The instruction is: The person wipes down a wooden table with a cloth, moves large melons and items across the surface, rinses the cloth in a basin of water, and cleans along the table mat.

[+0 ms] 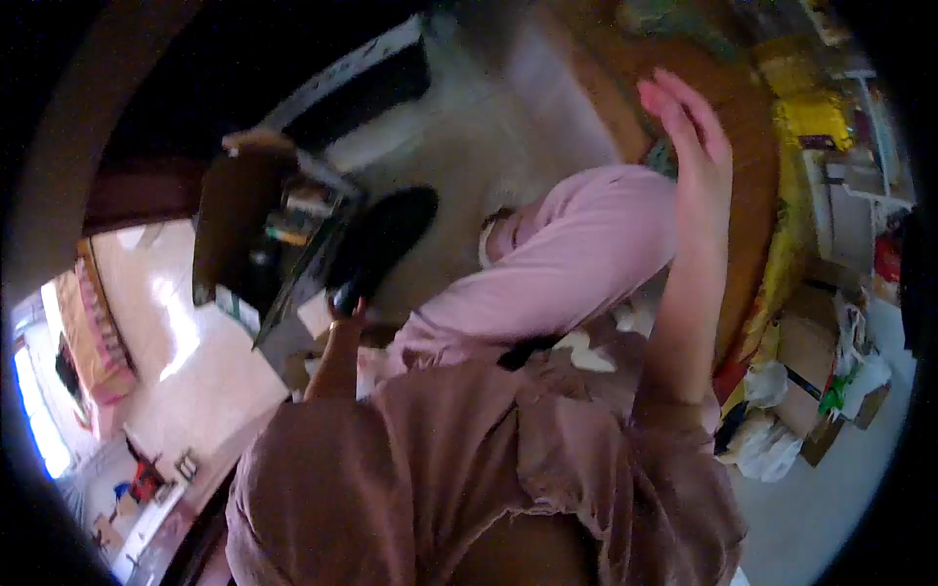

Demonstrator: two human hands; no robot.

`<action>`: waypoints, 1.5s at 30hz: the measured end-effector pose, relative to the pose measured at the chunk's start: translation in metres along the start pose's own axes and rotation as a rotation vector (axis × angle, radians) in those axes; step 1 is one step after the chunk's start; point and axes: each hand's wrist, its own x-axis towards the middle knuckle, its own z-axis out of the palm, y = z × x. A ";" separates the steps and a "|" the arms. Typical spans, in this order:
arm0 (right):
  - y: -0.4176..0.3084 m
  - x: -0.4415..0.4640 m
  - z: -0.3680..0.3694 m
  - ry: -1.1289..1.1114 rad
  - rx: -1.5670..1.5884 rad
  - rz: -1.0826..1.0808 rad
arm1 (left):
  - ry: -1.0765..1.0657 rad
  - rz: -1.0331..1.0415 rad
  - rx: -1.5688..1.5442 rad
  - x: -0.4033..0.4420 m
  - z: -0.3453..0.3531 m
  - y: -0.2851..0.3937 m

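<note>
On the left, my left hand (pixel 348 309) is closed at the lower end of a long dark oval object (pixel 391 230), whose details are blurred. My right hand (pixel 689 112) is raised at the upper right, its fingers stretched out and nothing between them, over a brown surface (pixel 747 186). Between my arms lies a bent leg in pink trousers (pixel 557 259), with a pale band (pixel 486 244) near the ankle. Just left of the dark object is an open brown box (pixel 230 230) with small items inside.
Cardboard boxes (pixel 806 332) and plastic bags (pixel 767 444) lie at the right, below shelves (pixel 870 176) with packages. A yellow cloth (pixel 816 115) hangs near them. Shiny pale floor (pixel 186 322) shows at the left, with a patterned cover (pixel 93 337) beyond.
</note>
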 end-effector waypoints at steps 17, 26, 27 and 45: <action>0.185 -0.108 -0.148 0.195 -0.836 0.028 | -0.304 0.675 0.164 -0.003 0.220 0.132; 0.162 -0.058 -0.105 0.057 -0.990 -0.019 | -0.645 0.949 0.005 -0.130 0.420 0.255; 0.164 -0.049 -0.102 0.059 -1.051 -0.079 | -0.696 0.869 -0.077 -0.132 0.442 0.262; 0.123 0.158 -0.061 0.154 -1.058 -0.361 | -0.818 0.500 -0.075 -0.105 0.580 0.239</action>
